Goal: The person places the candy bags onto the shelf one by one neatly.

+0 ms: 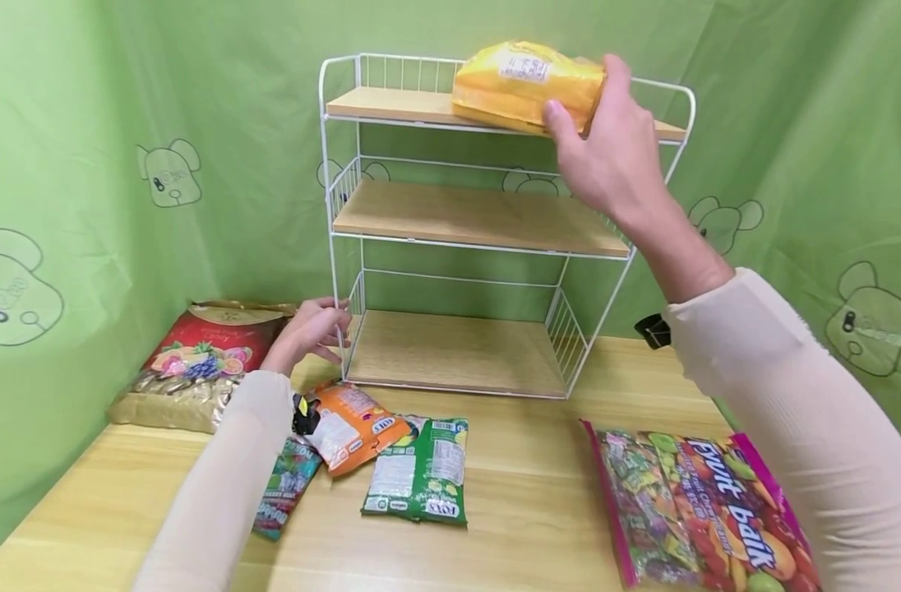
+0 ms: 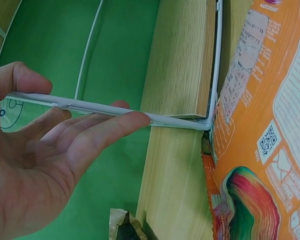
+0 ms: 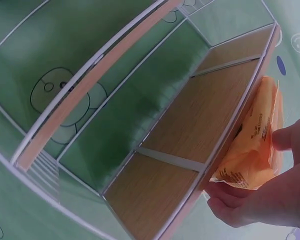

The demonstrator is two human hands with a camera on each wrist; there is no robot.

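On the top tier of a white wire shelf rack (image 1: 480, 205) lies a yellow snack bag (image 1: 528, 86), printed label facing up. My right hand (image 1: 616, 148) grips its right end, thumb in front; the right wrist view shows the bag (image 3: 257, 137) at the board's edge, with fingers partly hidden beneath it. Lower down, my left hand (image 1: 313, 333) holds the rack's left front post. In the left wrist view the thumb and fingers of that hand (image 2: 55, 155) lie around the white post (image 2: 105, 108). An orange candy bag (image 1: 354, 427) lies just in front of it.
A red and gold candy bag (image 1: 206, 362) stands left of the rack. Before the rack lie a green candy bag (image 1: 421, 469) and a teal bag (image 1: 288, 485), partly behind the left sleeve. A fruit chewy candy bag (image 1: 702, 510) is at the right front. Green cloth surrounds the table.
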